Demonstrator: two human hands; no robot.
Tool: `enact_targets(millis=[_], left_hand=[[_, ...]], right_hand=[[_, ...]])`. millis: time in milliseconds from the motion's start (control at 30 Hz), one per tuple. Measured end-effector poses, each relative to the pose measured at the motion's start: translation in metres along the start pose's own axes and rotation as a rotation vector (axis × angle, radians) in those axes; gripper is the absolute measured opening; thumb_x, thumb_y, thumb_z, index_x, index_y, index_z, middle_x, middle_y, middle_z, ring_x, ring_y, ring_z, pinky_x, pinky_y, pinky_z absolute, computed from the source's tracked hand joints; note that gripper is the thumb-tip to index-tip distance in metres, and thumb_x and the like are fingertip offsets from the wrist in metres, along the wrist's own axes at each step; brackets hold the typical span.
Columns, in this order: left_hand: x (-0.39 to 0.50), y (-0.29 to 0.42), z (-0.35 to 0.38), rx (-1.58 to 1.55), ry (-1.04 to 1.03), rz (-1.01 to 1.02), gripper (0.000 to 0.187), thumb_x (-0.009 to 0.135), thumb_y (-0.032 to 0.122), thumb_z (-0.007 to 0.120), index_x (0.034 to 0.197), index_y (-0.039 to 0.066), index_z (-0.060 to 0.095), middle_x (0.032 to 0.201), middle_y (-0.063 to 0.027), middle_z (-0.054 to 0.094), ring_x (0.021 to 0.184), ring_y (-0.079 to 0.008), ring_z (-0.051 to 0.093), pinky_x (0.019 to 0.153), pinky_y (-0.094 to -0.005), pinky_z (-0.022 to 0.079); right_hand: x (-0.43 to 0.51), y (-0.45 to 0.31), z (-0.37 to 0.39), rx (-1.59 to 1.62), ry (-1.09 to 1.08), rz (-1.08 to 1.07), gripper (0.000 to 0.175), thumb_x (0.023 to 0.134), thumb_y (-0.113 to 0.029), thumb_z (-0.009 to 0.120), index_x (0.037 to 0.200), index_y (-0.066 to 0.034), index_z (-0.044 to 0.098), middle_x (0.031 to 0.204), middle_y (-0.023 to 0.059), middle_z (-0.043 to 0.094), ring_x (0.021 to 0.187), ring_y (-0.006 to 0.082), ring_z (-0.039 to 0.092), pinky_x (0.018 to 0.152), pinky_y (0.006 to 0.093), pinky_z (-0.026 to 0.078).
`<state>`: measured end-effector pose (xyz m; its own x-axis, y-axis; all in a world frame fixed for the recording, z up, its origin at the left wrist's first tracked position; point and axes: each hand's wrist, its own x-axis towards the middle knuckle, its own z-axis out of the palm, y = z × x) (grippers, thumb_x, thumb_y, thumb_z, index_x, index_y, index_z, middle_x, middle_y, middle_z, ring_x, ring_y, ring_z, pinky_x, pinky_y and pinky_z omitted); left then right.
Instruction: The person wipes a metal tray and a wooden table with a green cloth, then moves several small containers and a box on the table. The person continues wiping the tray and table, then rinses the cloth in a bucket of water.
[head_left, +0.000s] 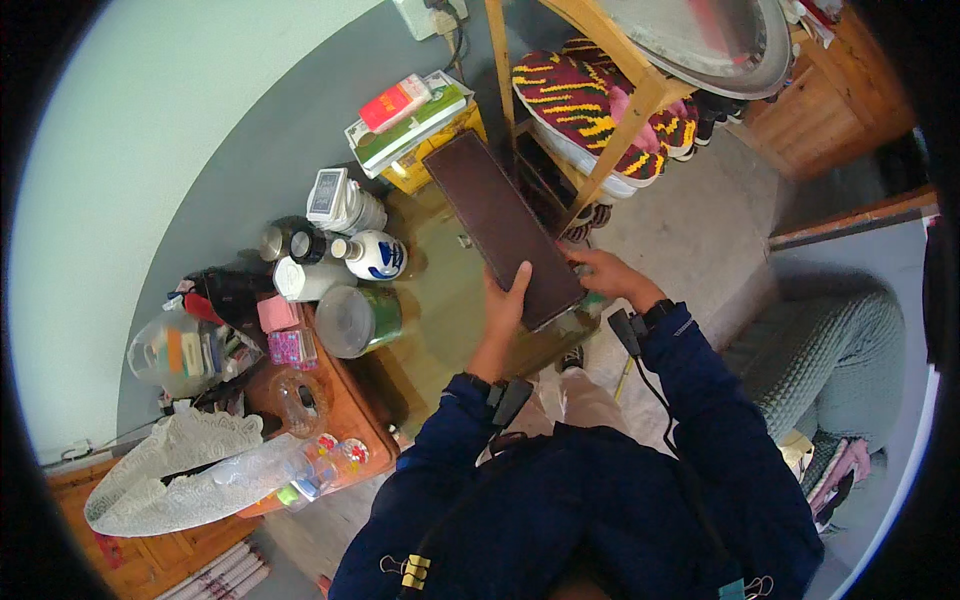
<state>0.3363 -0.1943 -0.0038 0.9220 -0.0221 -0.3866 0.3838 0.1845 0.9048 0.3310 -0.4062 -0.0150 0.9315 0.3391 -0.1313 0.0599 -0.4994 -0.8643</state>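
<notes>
A long, dark brown leather-look box (510, 225) is tilted above the glass-topped table (435, 315). My left hand (506, 307) grips its near left edge, the thumb lying on top and the other fingers hidden beneath. At the right edge of the box is my right hand (611, 276), its fingertips partly hidden at that edge. Something small and greenish (592, 298) shows just below the right hand; what it is cannot be told. A white bottle with a blue design (379, 255) and a lidded green plastic tub (358, 321) stand left of the box.
Stacked cartons (409, 124) stand at the table's back, beside a wooden frame stand (615, 165) carrying a round metal tray (712, 45). Knitted slippers (577, 112) sit on the stand. An orange-brown stool (341, 397) with plastic containers is at left, a quilted sofa (825, 360) at right.
</notes>
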Motion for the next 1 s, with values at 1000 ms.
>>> enact_targets(millis=[1000], left_hand=[[-0.133,-0.046,-0.111,0.419,0.222,-0.030,0.072,0.085,0.028,0.062,0.137,-0.002,0.021,0.120,-0.0220,0.051,0.110,-0.0286,0.050,0.094,-0.0352,0.038]], right_hand=[[0.180,0.007,0.076,-0.799,0.106,-0.380,0.058,0.079,-0.018,0.057,0.134,-0.0175,0.037,0.141,0.0095,0.029,0.131,0.0273,0.027,0.107,0.0461,0.018]])
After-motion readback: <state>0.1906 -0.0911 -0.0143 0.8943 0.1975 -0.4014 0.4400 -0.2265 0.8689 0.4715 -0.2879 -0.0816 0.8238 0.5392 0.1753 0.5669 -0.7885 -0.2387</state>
